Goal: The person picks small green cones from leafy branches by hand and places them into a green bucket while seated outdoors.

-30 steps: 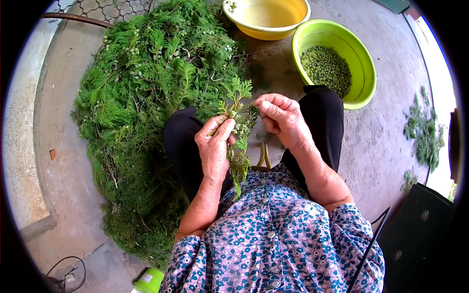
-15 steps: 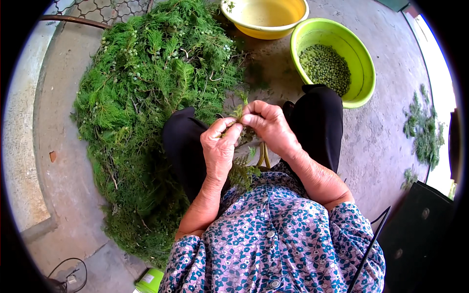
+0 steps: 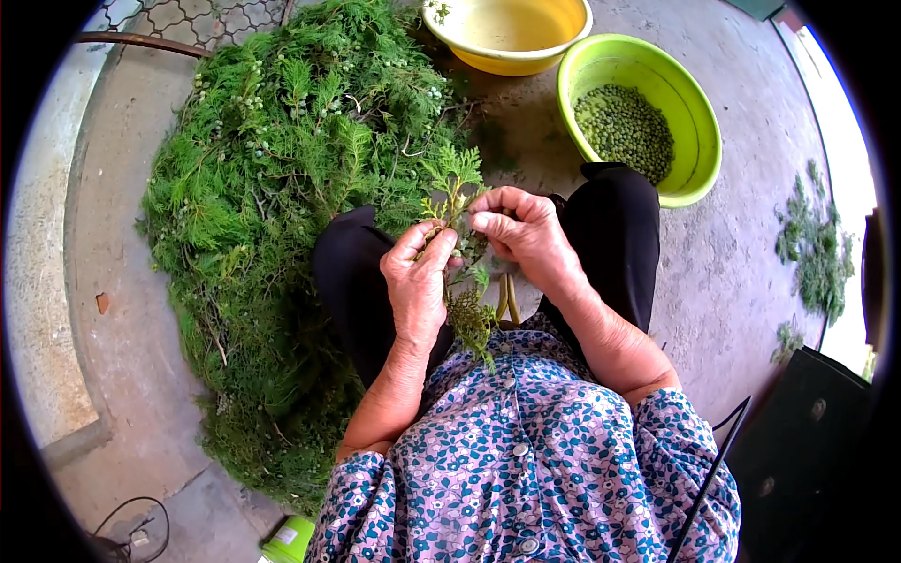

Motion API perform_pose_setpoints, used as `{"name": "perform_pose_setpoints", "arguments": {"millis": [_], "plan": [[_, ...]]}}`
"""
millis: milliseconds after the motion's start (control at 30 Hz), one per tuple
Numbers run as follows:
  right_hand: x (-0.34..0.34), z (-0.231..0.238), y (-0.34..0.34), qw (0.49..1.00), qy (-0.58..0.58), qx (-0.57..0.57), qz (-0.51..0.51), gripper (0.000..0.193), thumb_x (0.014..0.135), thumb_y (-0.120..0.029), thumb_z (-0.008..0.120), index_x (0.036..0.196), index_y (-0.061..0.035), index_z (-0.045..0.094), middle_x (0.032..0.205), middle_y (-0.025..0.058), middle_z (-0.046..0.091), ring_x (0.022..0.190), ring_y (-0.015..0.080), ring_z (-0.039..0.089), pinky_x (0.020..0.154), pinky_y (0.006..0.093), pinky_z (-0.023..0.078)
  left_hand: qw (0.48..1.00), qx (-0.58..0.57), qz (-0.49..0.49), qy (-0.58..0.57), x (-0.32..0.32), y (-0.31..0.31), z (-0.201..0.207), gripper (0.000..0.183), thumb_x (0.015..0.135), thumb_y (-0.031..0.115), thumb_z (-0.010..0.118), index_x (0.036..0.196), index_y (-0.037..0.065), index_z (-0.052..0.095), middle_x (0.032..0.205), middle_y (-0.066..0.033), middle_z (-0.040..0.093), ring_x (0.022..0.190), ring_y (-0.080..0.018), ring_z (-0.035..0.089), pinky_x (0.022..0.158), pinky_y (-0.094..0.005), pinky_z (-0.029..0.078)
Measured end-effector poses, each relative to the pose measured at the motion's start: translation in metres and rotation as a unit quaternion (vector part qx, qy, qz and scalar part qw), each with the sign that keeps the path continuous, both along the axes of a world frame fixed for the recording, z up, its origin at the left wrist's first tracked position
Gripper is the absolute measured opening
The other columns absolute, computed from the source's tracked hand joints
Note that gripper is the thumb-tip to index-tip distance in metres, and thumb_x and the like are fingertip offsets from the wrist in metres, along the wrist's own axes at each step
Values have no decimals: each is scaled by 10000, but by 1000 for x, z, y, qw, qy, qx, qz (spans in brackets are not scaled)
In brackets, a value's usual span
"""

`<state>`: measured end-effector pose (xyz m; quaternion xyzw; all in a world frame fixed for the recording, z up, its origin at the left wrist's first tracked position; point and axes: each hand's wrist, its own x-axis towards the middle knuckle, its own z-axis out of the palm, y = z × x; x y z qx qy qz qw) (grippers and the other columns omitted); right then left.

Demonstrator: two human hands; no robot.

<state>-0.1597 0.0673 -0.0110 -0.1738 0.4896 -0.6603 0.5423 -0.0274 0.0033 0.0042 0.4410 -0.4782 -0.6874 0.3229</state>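
Observation:
Between my knees, my left hand (image 3: 416, 272) pinches a green conifer sprig (image 3: 454, 174) by its stem. The sprig's leafy tip sticks up past my fingers, and more foliage (image 3: 472, 319) hangs below them toward my lap. Small green cones show among its leaves. Close on the other side, my right hand (image 3: 530, 235) has thumb and forefinger drawn together at the sprig's edge. Whatever lies between those fingertips is too small to make out. To my left a big heap of cut conifer branches (image 3: 272, 206) spreads over the floor.
Ahead to the right, a lime-green basin (image 3: 699, 141) holds many small green cones. Beside it stands a yellow basin (image 3: 511, 64). Loose sprigs (image 3: 815, 249) lie at the far right, near a dark box-like object (image 3: 798, 450). A small green container (image 3: 293, 537) sits at lower left.
My hands have drawn slightly apart, the right one shifting right. The sprig's leafy tip now stands up more fully in view above my left fingers.

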Motion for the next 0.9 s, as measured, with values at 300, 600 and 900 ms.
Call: {"name": "perform_pose_setpoints", "arguments": {"millis": [300,600,900], "plan": [[10,8,-1,998,53,18,10,146,797,-130,657,840,6,625,632,10,573,566,96,519,510,241,430,999,-15,-49,-3,-1,2,2,109,795,85,610,862,-1,618,763,-11,601,637,-53,541,523,-199,462],[-4,2,1,979,-196,-59,16,117,840,-132,600,910,-40,579,716,15,548,528,66,459,411,203,282,995,76,12,62,-1,-1,4,52,796,79,603,842,62,623,748,23,583,629,-37,505,495,-175,399],[10,6,-3,992,122,0,-25,211,824,-138,636,983,-2,615,676,-34,531,501,30,372,440,182,316,999,-24,-4,-20,-1,0,-1,92,792,110,643,856,45,649,683,53,559,557,-4,467,434,-147,348]]}}
